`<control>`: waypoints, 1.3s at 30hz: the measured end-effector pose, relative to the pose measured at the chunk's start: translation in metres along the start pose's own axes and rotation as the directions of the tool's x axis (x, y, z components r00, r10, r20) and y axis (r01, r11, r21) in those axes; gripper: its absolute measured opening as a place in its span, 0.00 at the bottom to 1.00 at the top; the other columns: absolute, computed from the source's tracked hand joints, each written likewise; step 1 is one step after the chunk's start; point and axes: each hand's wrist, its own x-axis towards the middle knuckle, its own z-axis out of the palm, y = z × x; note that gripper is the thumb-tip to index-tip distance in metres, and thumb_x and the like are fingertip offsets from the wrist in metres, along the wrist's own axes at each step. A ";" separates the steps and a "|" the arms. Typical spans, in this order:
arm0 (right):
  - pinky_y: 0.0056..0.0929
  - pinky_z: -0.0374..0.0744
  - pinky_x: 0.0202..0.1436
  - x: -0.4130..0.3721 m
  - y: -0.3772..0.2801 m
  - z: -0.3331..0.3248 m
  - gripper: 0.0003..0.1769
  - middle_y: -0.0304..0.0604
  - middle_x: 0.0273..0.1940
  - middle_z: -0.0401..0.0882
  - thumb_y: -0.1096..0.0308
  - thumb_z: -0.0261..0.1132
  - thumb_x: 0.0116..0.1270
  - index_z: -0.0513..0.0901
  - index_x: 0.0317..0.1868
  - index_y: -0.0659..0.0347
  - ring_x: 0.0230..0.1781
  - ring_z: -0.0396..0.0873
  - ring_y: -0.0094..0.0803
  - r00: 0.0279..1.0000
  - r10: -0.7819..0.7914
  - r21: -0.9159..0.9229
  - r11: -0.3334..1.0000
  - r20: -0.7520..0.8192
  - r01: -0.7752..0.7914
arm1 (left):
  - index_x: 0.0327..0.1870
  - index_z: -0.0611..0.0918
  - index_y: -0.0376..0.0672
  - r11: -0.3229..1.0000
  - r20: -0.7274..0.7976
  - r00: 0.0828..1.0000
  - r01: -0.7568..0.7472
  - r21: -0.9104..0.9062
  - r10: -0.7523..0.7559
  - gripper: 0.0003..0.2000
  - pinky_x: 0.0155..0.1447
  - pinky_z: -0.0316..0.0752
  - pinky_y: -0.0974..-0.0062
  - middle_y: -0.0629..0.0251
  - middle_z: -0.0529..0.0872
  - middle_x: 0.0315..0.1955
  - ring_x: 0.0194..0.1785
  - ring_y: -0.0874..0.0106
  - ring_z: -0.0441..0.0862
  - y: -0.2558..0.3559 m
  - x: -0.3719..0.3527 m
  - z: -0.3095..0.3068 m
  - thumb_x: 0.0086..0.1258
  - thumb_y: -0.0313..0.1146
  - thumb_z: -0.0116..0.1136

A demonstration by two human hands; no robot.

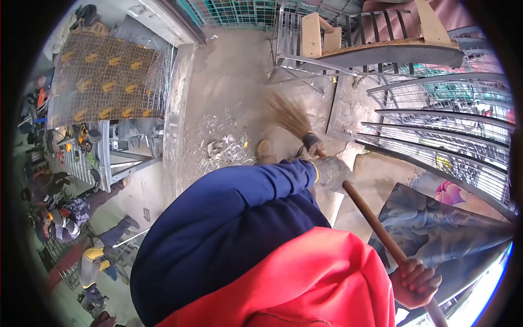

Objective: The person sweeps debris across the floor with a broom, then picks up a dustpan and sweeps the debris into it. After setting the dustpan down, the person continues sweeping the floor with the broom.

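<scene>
Both of my hands are closed around the long wooden handle (376,220) of a broom. My left hand (333,172), in a grey knitted glove with a yellow cuff edge, grips it low, near the dark binding. My right hand (417,283), bare, holds the handle further up at the lower right. The broom's straw bristles (291,115) touch or hover over the dusty floor and are blurred at the tips. Left of them lies a heap of light shavings and scraps (220,144). A shoe tip (265,149) shows beside the heap.
A bench-like metal frame (389,54) stands at the top right, above stacked barred metal frames (441,128). Dark flower-printed sheeting (436,234) lies at the right. On the left, patterned cloth (103,76) lies beyond a raised ledge (177,125), near tools and clutter.
</scene>
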 end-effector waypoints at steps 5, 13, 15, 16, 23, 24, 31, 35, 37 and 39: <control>0.28 0.66 0.21 -0.024 0.028 0.011 0.16 0.34 0.15 0.62 0.60 0.53 0.70 0.64 0.24 0.53 0.11 0.60 0.24 0.992 0.029 -0.092 0.996 0.122 -0.018 | 0.32 0.83 0.51 1.000 -0.056 0.998 0.009 -0.021 -0.010 0.10 0.41 0.76 0.56 0.60 0.86 0.31 0.38 0.56 0.84 -0.031 -0.002 0.000 0.56 0.45 0.60; 0.29 0.63 0.18 -0.028 0.081 0.026 0.17 0.34 0.15 0.58 0.61 0.55 0.68 0.62 0.23 0.54 0.10 0.57 0.26 0.959 0.283 0.100 0.954 0.016 -0.284 | 0.36 0.83 0.51 0.972 0.077 0.969 0.236 0.001 -0.235 0.07 0.44 0.76 0.58 0.57 0.86 0.34 0.40 0.57 0.84 -0.064 -0.090 0.058 0.59 0.38 0.58; 0.27 0.67 0.19 -0.013 0.057 0.050 0.15 0.33 0.15 0.62 0.63 0.55 0.68 0.64 0.24 0.54 0.10 0.61 0.24 0.968 0.179 0.081 0.977 0.177 -0.195 | 0.35 0.83 0.51 0.981 0.004 0.982 0.188 0.038 -0.189 0.06 0.43 0.76 0.58 0.57 0.86 0.33 0.39 0.58 0.84 -0.045 -0.105 0.026 0.58 0.37 0.59; 0.27 0.68 0.20 -0.005 0.042 0.060 0.14 0.33 0.16 0.64 0.64 0.54 0.68 0.64 0.24 0.54 0.11 0.63 0.23 0.951 0.132 0.066 0.985 0.281 -0.156 | 0.34 0.82 0.51 0.981 -0.065 0.980 0.190 0.026 -0.188 0.06 0.43 0.76 0.59 0.58 0.85 0.32 0.38 0.58 0.84 -0.025 -0.113 -0.007 0.56 0.37 0.60; 0.25 0.64 0.15 0.037 0.010 0.085 0.14 0.32 0.15 0.65 0.65 0.59 0.61 0.65 0.20 0.52 0.10 0.61 0.21 0.746 0.027 -0.312 0.918 0.666 0.245 | 0.33 0.82 0.49 0.998 -0.578 0.816 -0.014 -0.066 -0.027 0.09 0.44 0.75 0.62 0.61 0.83 0.30 0.38 0.57 0.82 -0.014 -0.141 -0.118 0.51 0.25 0.62; 0.26 0.64 0.16 0.040 0.026 0.088 0.14 0.33 0.15 0.64 0.66 0.57 0.63 0.64 0.20 0.53 0.11 0.61 0.23 0.733 0.011 -0.446 0.800 0.680 0.402 | 0.35 0.82 0.48 0.996 -0.583 0.809 0.035 -0.077 -0.073 0.10 0.44 0.74 0.65 0.59 0.83 0.30 0.39 0.59 0.82 -0.030 -0.137 -0.116 0.52 0.24 0.62; 0.26 0.59 0.18 0.035 0.157 0.146 0.17 0.31 0.15 0.53 0.60 0.54 0.70 0.62 0.23 0.52 0.10 0.51 0.23 0.882 0.309 0.054 0.935 0.356 -0.350 | 0.39 0.80 0.55 0.952 -0.353 0.884 0.287 -0.108 -0.306 0.08 0.44 0.74 0.60 0.65 0.84 0.33 0.41 0.65 0.82 -0.111 -0.165 -0.031 0.58 0.35 0.59; 0.33 0.74 0.34 0.059 0.127 0.168 0.16 0.41 0.28 0.70 0.52 0.54 0.71 0.70 0.42 0.58 0.26 0.71 0.30 0.900 0.230 0.072 0.959 0.370 -0.275 | 0.42 0.81 0.58 0.867 -0.421 0.764 0.480 -0.138 -0.489 0.10 0.50 0.75 0.58 0.67 0.85 0.38 0.47 0.62 0.83 -0.050 -0.198 -0.082 0.59 0.33 0.55; 0.39 0.76 0.47 0.071 0.134 0.180 0.27 0.48 0.41 0.75 0.50 0.56 0.71 0.68 0.58 0.63 0.41 0.76 0.36 0.925 0.117 -0.087 0.992 0.361 -0.091 | 0.46 0.83 0.52 0.839 -0.662 0.519 0.390 -0.380 -0.541 0.12 0.47 0.76 0.68 0.61 0.86 0.37 0.42 0.59 0.84 -0.094 -0.205 -0.085 0.63 0.40 0.56; 0.36 0.74 0.52 0.088 0.140 0.165 0.30 0.51 0.45 0.77 0.52 0.57 0.71 0.66 0.63 0.67 0.44 0.77 0.36 0.856 0.233 -0.294 0.951 0.462 -0.100 | 0.48 0.81 0.40 0.607 -0.545 0.278 0.471 -0.640 -0.791 0.23 0.39 0.76 0.64 0.56 0.84 0.28 0.29 0.63 0.82 -0.099 -0.240 -0.139 0.66 0.54 0.59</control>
